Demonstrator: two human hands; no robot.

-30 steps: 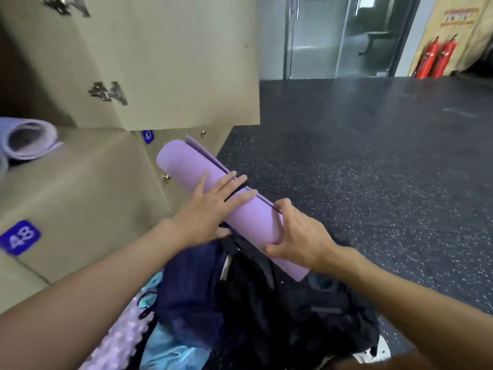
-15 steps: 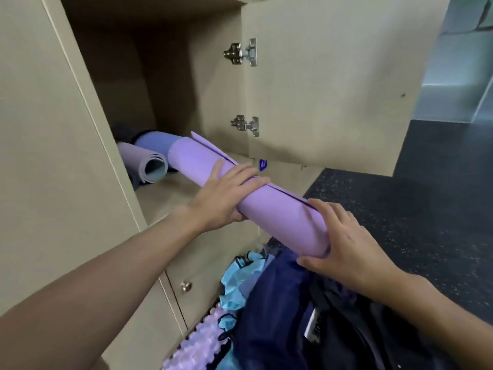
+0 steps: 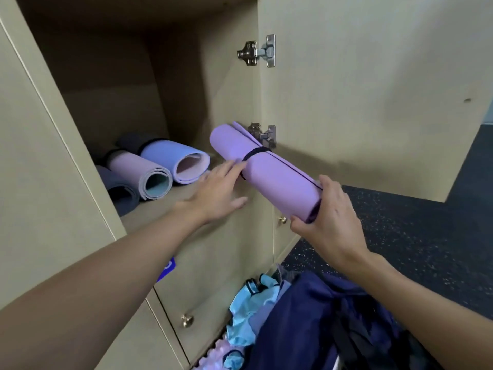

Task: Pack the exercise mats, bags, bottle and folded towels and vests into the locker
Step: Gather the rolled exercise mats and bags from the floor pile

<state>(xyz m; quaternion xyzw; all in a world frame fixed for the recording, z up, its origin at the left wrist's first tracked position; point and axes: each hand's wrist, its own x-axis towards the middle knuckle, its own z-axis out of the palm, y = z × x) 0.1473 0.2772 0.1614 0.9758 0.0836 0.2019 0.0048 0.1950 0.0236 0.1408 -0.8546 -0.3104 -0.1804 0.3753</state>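
Three rolled mats [image 3: 145, 173] already lie in the locker [image 3: 112, 84]. Left hand [image 3: 216, 192] is flat against the strapped purple mat [image 3: 269, 172], right hand [image 3: 329, 218] is wrapped round its near end, and the mat is poised at the opening. Light blue vests [image 3: 249, 297] and the navy bag [image 3: 306, 324] are down on the floor [image 3: 400, 236], so lots left I reckon.

Left grip [image 3: 216, 194] outstretched flat; right grip [image 3: 332, 222] curled tight.

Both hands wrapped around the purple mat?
No: only the right hand grips the purple mat at its near end; the left hand lies straight-fingered against its side by the black strap.
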